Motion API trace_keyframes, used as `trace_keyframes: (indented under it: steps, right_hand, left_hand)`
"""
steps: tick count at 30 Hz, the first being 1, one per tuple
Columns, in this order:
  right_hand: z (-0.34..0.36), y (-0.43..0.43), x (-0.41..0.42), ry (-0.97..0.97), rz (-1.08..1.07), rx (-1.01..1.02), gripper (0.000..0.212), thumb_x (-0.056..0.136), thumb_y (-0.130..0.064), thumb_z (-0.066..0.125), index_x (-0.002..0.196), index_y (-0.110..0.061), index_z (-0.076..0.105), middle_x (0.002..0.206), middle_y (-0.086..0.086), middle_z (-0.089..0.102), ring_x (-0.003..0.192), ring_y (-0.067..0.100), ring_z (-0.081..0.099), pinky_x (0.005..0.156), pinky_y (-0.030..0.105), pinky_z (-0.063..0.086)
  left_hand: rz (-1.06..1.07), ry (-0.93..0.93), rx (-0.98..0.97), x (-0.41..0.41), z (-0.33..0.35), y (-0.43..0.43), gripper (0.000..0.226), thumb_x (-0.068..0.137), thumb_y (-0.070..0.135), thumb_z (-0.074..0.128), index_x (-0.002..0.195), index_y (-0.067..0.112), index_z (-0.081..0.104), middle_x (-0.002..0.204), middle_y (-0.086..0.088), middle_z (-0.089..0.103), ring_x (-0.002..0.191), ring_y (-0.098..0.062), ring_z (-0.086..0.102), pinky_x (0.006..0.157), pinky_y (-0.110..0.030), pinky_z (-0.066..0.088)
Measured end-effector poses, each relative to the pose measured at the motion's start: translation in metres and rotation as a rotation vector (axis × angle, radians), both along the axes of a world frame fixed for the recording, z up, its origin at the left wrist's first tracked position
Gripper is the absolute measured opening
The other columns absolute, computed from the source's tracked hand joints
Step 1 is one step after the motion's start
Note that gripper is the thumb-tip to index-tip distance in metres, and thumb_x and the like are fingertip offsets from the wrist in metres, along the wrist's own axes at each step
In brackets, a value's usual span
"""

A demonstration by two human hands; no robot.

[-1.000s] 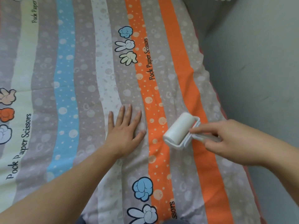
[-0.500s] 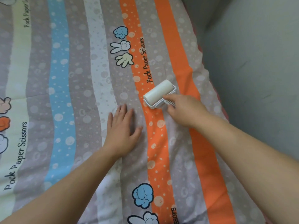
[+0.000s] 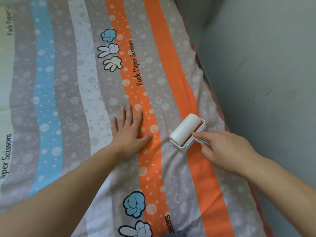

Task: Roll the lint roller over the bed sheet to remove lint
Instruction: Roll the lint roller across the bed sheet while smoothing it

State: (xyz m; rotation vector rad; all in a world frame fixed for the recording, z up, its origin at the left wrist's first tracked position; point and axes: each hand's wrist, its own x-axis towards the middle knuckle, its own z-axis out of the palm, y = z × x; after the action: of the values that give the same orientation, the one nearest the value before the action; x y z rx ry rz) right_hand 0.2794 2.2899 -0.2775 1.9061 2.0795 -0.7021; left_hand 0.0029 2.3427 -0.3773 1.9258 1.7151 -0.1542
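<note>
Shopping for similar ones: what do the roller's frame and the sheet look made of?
Lint roller: the frame looks like white moulded plastic, smooth and slightly glossy; the drum looks like matte off-white sticky paper. Bed sheet: printed woven fabric, probably cotton or a blend, matte, with soft wrinkles.

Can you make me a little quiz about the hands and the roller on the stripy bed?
1. True or false: the left hand lies flat on the bed sheet.
2. Which hand holds the lint roller? A) left B) right C) both
3. Fill in: the roller sits by the plain ____ stripe.

Key: 1 true. 2 B, the right hand grips its handle. 3 orange.
</note>
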Motion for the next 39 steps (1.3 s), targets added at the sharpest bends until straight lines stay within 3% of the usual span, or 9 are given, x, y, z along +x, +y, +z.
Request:
trace_keyframes:
  steps: [6, 10, 12, 14, 16, 20, 26, 30, 39]
  right_hand:
    - [0.011, -0.009, 0.039, 0.065, 0.011, -0.092, 0.046, 0.089, -0.039, 0.048, 0.131, -0.057, 0.046, 0.117, -0.017, 0.065, 0.088, 0.005, 0.058, 0.073, 0.026, 0.047]
    - [0.024, -0.007, 0.065, 0.295, -0.074, -0.174, 0.043, 0.083, -0.038, 0.053, 0.118, -0.062, 0.055, 0.099, -0.023, 0.068, 0.067, 0.000, 0.062, 0.069, 0.031, 0.055]
    - [0.029, -0.001, 0.066, 0.428, -0.131, -0.107, 0.042, 0.082, -0.041, 0.053, 0.116, -0.065, 0.055, 0.097, -0.018, 0.071, 0.075, 0.013, 0.068, 0.072, 0.038, 0.057]
    - [0.027, 0.014, 0.058, 0.480, -0.164, 0.011, 0.042, 0.082, -0.040, 0.053, 0.119, -0.060, 0.057, 0.106, -0.018, 0.071, 0.085, 0.007, 0.068, 0.080, 0.033, 0.055]
    - [0.018, 0.039, 0.045, 0.463, -0.168, 0.099, 0.042, 0.087, -0.034, 0.054, 0.125, -0.050, 0.058, 0.119, -0.020, 0.066, 0.096, -0.001, 0.063, 0.085, 0.023, 0.050]
    - [-0.007, 0.098, 0.012, 0.313, -0.147, 0.194, 0.045, 0.091, -0.030, 0.049, 0.134, -0.042, 0.052, 0.132, -0.006, 0.060, 0.118, 0.021, 0.057, 0.095, 0.039, 0.049]
    - [-0.025, 0.134, -0.006, 0.194, -0.097, 0.124, 0.044, 0.092, -0.026, 0.045, 0.134, -0.040, 0.051, 0.134, 0.000, 0.057, 0.119, 0.029, 0.053, 0.092, 0.039, 0.048]
    - [-0.025, 0.106, 0.021, 0.157, -0.088, 0.067, 0.047, 0.092, -0.029, 0.047, 0.136, -0.045, 0.049, 0.131, -0.003, 0.059, 0.111, 0.023, 0.057, 0.080, 0.032, 0.047]
    - [-0.020, 0.029, 0.089, 0.063, -0.107, -0.004, 0.047, 0.089, -0.037, 0.049, 0.133, -0.053, 0.046, 0.125, -0.009, 0.063, 0.109, 0.019, 0.058, 0.078, 0.032, 0.050]
  left_hand:
    - [0.015, 0.007, -0.002, 0.036, 0.003, 0.004, 0.113, 0.081, 0.081, 0.050, 0.156, 0.037, -0.023, 0.160, -0.007, -0.039, 0.145, -0.020, -0.041, 0.118, -0.051, -0.023]
    - [0.028, 0.020, -0.042, 0.052, 0.004, 0.007, 0.129, 0.069, 0.090, 0.054, 0.154, 0.036, -0.028, 0.157, -0.009, -0.044, 0.141, -0.024, -0.045, 0.117, -0.054, -0.023]
    - [0.040, 0.027, -0.039, 0.057, 0.002, 0.010, 0.135, 0.065, 0.092, 0.056, 0.153, 0.035, -0.029, 0.156, -0.010, -0.044, 0.141, -0.026, -0.046, 0.118, -0.055, -0.021]
    - [0.051, 0.032, -0.030, 0.059, 0.000, 0.010, 0.137, 0.063, 0.093, 0.056, 0.153, 0.035, -0.030, 0.156, -0.009, -0.044, 0.140, -0.026, -0.047, 0.118, -0.054, -0.022]
    - [0.058, 0.034, -0.021, 0.060, -0.002, 0.009, 0.138, 0.062, 0.094, 0.056, 0.152, 0.036, -0.030, 0.156, -0.009, -0.045, 0.140, -0.025, -0.047, 0.118, -0.053, -0.022]
    - [0.068, 0.035, -0.020, 0.060, -0.005, 0.009, 0.139, 0.059, 0.097, 0.053, 0.151, 0.037, -0.033, 0.155, -0.007, -0.047, 0.138, -0.023, -0.050, 0.117, -0.052, -0.024]
    - [0.069, 0.049, -0.031, 0.059, -0.007, 0.011, 0.140, 0.057, 0.099, 0.049, 0.149, 0.037, -0.036, 0.154, -0.007, -0.048, 0.137, -0.023, -0.051, 0.117, -0.053, -0.024]
    - [0.076, 0.053, -0.036, 0.060, -0.007, 0.012, 0.140, 0.056, 0.099, 0.049, 0.150, 0.037, -0.034, 0.155, -0.007, -0.046, 0.140, -0.024, -0.048, 0.118, -0.053, -0.023]
    - [0.120, 0.056, -0.087, 0.070, 0.009, 0.011, 0.145, 0.052, 0.099, 0.054, 0.153, 0.035, -0.029, 0.159, -0.009, -0.041, 0.145, -0.027, -0.040, 0.119, -0.055, -0.019]
